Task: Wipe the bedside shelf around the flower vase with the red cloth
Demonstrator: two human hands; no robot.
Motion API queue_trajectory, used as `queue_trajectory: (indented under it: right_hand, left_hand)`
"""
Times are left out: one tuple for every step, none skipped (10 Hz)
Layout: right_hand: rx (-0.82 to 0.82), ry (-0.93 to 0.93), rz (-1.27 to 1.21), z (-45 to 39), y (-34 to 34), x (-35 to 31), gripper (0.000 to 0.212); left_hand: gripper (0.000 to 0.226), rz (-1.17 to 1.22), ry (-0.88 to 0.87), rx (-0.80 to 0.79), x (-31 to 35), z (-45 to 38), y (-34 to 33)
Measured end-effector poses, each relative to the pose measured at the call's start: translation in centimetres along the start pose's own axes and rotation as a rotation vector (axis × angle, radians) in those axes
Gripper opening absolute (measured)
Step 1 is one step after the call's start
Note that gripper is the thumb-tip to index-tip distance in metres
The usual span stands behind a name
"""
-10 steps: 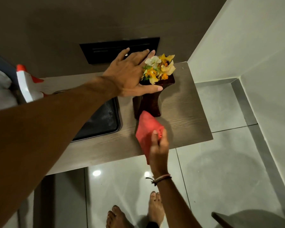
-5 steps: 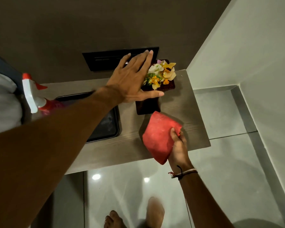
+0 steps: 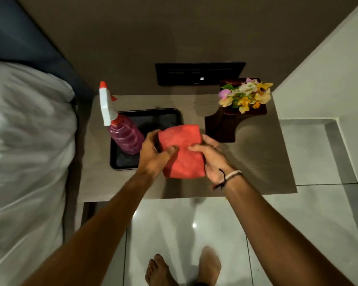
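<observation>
The red cloth is folded and held between both hands above the middle of the wooden bedside shelf. My left hand grips its left edge, thumb on top. My right hand holds its right edge, with a cord and a band on the wrist. The dark wooden flower vase stands upright at the shelf's back right, filled with yellow, white and pink flowers. Neither hand touches the vase.
A spray bottle with pink liquid stands on a black tray at the shelf's left. A white bed lies to the left. A black switch panel is on the wall behind. My bare feet stand on the tiled floor.
My left hand has let go of the vase and come down to the cloth. My right hand has lifted the cloth leftward to the shelf's middle. The camera view has pulled back.
</observation>
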State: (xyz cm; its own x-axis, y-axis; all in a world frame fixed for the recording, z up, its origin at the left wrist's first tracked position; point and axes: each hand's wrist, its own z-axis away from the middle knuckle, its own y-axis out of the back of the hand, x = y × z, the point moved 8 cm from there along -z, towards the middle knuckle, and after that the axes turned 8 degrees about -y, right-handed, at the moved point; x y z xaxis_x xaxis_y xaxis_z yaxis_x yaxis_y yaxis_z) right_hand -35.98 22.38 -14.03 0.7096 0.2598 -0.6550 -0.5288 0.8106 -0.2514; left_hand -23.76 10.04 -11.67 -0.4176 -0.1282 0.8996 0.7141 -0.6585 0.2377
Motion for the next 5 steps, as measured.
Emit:
queue_trajectory:
  right_hand:
    - [0.157, 0.048, 0.153, -2.8, -1.4, -0.8, 0.048]
    - [0.207, 0.120, 0.368, -4.5, -2.2, -1.7, 0.044]
    - [0.163, 0.127, 0.572, -5.3, -2.7, -2.0, 0.050]
    - [0.092, 0.106, 0.692, -4.5, -2.8, -1.5, 0.061]
    - [0.100, 0.152, 0.891, -2.4, -2.6, -2.3, 0.065]
  left_hand:
    - [0.072, -0.120, -0.008, 0.057, 0.1, -2.4, 1.6]
    - [0.075, -0.305, -0.023, 0.044, 0.6, -4.6, 1.6]
    - [0.066, -0.472, 0.006, -0.076, 0.3, -5.7, 0.5]
    - [0.055, -0.552, 0.015, -0.150, 0.1, -4.7, -0.1]
    - [0.064, -0.602, 0.006, -0.183, 1.2, -2.8, -0.4]
